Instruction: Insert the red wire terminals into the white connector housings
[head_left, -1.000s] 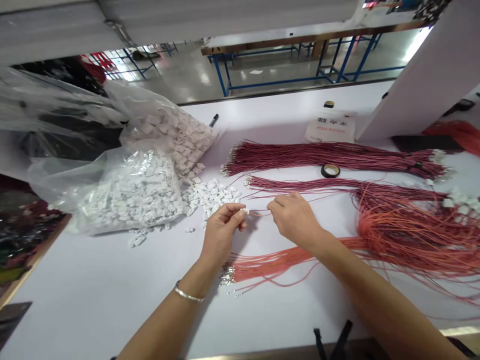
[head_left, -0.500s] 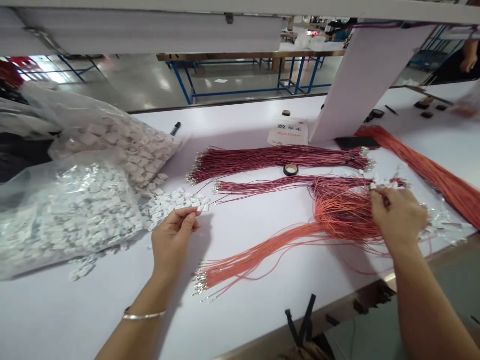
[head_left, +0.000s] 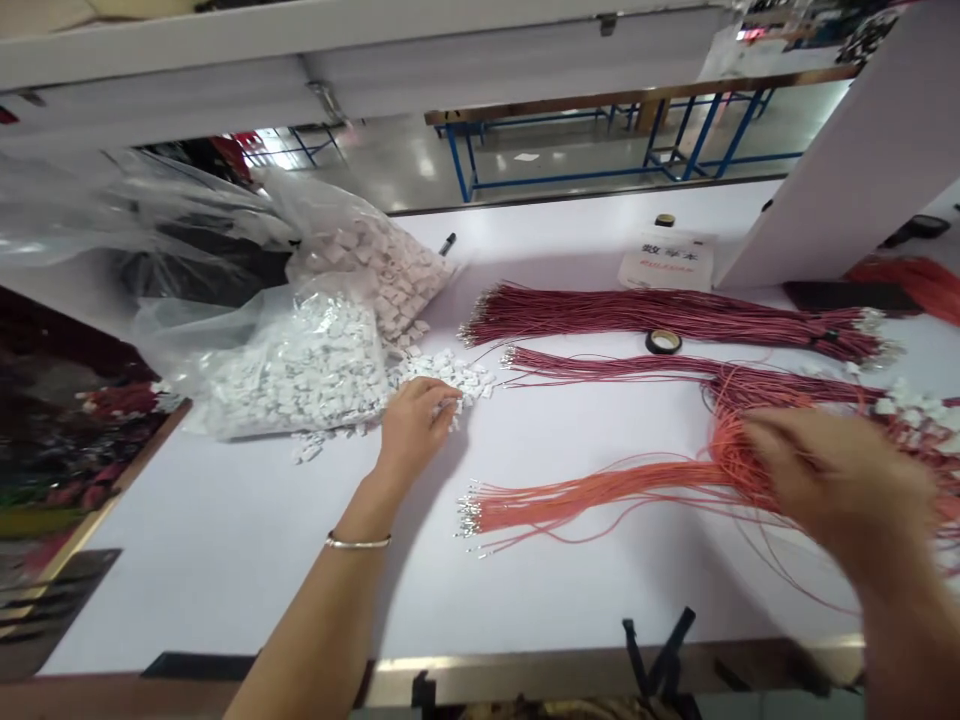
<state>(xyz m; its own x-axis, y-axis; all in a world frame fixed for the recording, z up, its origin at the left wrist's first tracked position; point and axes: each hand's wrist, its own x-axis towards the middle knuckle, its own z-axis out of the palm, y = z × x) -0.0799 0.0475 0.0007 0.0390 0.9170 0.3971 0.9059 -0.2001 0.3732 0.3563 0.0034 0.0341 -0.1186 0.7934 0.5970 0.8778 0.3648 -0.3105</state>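
Observation:
My left hand [head_left: 416, 425], with a silver bangle at its wrist, rests at the near edge of a loose pile of small white plastic connector housings [head_left: 471, 378]. Its fingers are curled together; what lies between the tips is hidden. Over the orange wires [head_left: 600, 492] hovers my right hand [head_left: 847, 480], smeared by motion, so its fingers do not show clearly. The orange wires have bare metal terminals at their left ends. Beyond them lie a thin bunch of dark red wires [head_left: 600, 368] and a thicker dark red bundle [head_left: 637, 315]. White housings [head_left: 919, 410] sit on wire ends beside my right hand.
Two clear bags, one of white housings [head_left: 300, 370], one of pinkish parts [head_left: 382, 265], stand at the left. A black tape roll [head_left: 664, 342], a paper booklet [head_left: 667, 262] and a marker [head_left: 448, 244] lie farther back. A white upright panel [head_left: 847, 160] rises at the right.
The view has swung left. My left hand has drawn nearer the housing pile. My right hand has left the housings at the wires' right ends and moved nearer me over the orange wires.

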